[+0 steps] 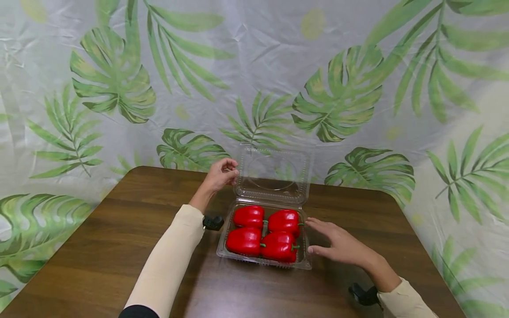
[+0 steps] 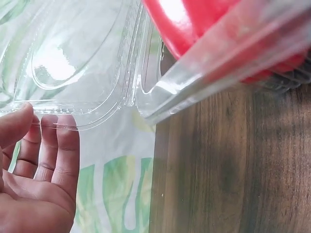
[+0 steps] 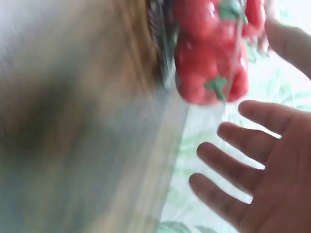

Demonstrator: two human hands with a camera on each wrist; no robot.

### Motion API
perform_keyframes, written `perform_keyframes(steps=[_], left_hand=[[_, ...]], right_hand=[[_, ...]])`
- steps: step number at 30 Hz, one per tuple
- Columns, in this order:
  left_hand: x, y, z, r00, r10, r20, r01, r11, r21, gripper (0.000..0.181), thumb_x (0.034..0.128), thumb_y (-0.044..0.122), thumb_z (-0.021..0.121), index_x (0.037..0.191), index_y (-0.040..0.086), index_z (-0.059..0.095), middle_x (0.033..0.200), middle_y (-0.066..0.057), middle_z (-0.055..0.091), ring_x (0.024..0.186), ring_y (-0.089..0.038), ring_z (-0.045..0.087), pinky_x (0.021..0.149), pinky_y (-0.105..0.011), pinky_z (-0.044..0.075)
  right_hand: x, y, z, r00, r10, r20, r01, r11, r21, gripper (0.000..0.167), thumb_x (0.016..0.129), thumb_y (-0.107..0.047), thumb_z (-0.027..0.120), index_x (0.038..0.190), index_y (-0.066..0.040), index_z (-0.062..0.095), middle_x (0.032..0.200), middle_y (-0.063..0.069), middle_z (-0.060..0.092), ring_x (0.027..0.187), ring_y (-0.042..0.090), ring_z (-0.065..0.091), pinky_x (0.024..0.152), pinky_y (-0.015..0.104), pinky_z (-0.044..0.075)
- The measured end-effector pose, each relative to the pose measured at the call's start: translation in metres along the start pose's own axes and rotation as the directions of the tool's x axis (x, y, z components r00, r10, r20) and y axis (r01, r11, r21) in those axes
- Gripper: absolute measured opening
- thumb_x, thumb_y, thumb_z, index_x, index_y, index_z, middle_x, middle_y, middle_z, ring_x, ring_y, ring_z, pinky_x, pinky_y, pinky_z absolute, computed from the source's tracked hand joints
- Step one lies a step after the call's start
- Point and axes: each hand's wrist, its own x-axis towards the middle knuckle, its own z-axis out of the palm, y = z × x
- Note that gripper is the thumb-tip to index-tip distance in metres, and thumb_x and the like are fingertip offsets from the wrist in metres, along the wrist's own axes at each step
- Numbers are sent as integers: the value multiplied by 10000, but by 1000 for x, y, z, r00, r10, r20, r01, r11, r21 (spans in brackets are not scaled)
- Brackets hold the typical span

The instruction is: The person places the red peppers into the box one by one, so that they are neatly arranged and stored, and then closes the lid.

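Observation:
A clear plastic clamshell container [image 1: 264, 261] sits on the table with its lid [image 1: 274, 170] tilted up at the back. Several red bell peppers [image 1: 243, 241] with green stems lie inside in two rows. My left hand [image 1: 223, 173] pinches the left edge of the raised lid; in the left wrist view the thumb and fingertips meet at that rim. To the right of the container, my right hand [image 1: 338, 243] has its fingers spread and holds nothing. Its fingertips are close to the container's right side; whether they touch it I cannot tell.
The brown wooden table [image 1: 99, 238] ends at a back edge just behind the container. A pale cloth with green leaf prints [image 1: 270, 53] hangs behind and around it. Black wrist devices [image 1: 212, 222] are strapped to both arms.

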Motion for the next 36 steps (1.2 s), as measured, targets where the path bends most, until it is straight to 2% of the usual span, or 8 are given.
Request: perform_keyframes(steps=[5, 9, 19, 23, 27, 30, 32, 36], left_hand=[[-1, -1, 0, 1000, 2, -27, -3, 1000, -8, 219, 933, -30, 605, 1148, -24, 559, 875, 16, 531, 668, -125, 567, 603, -244, 553], [-1, -2, 0, 999, 2, -35, -3, 1000, -15, 181, 930, -27, 611, 1100, 29, 582, 868, 23, 535, 662, -122, 573, 604, -243, 554], [-3, 1, 2, 999, 3, -38, -3, 1000, -13, 286, 937, -12, 613, 1204, -79, 536, 874, 21, 531, 659, -116, 576, 604, -238, 543], [-5, 2, 2, 999, 12, -51, -12, 1000, -5, 309, 939, -8, 614, 1222, -93, 523, 885, 15, 529, 659, -122, 574, 610, -245, 536], [-5, 1, 0, 998, 16, -62, -17, 1000, -10, 282, 940, -19, 608, 1203, -83, 527, 882, 14, 528, 650, -127, 572, 609, -251, 531], [-4, 0, 1, 998, 24, -62, -24, 1000, -10, 304, 938, -25, 607, 1216, -105, 514, 874, 21, 530, 642, -116, 575, 607, -244, 534], [-4, 0, 1, 998, 23, -64, -23, 1000, -8, 331, 936, -26, 609, 1236, -120, 506, 871, 23, 531, 642, -110, 575, 603, -239, 537], [-3, -2, 2, 997, 17, -70, -17, 1000, -9, 351, 932, -28, 612, 1248, -130, 499, 861, 29, 529, 645, -100, 575, 602, -230, 543]], right_hand=[[11, 8, -17, 996, 26, -81, -26, 1000, 1, 459, 913, -336, 699, 1256, -36, 640, 1229, 132, 699, 1155, 358, 651, 943, 554, 527], [24, 12, -28, 987, 30, -156, -28, 1000, 13, 333, 903, -255, 720, 1159, -48, 670, 1127, 122, 723, 1076, 346, 676, 884, 531, 555], [62, 18, -42, 943, 166, -287, -132, 982, 133, 505, 932, -162, 681, 1376, 9, 511, 1317, 228, 607, 1154, 400, 632, 944, 566, 516], [80, 19, -44, 925, 288, -249, -204, 927, 314, 620, 978, -175, 618, 1521, -61, 340, 1466, 226, 490, 1296, 415, 546, 1002, 580, 487], [99, 20, -42, 897, 380, -227, -202, 808, 554, 634, 1005, -130, 555, 1564, -86, 260, 1486, 241, 461, 1330, 421, 510, 1031, 545, 493], [109, 21, -39, 858, 443, -262, -168, 722, 671, 577, 1008, -105, 526, 1543, -80, 314, 1415, 252, 528, 1240, 385, 580, 952, 408, 567], [114, 22, -38, 828, 477, -295, -149, 694, 704, 538, 1001, -94, 531, 1514, -69, 371, 1361, 261, 568, 1128, 314, 645, 868, 297, 588], [122, 25, -33, 784, 522, -336, -148, 682, 716, 436, 988, -81, 556, 1418, -39, 498, 1259, 246, 608, 904, 90, 656, 738, 172, 568]])
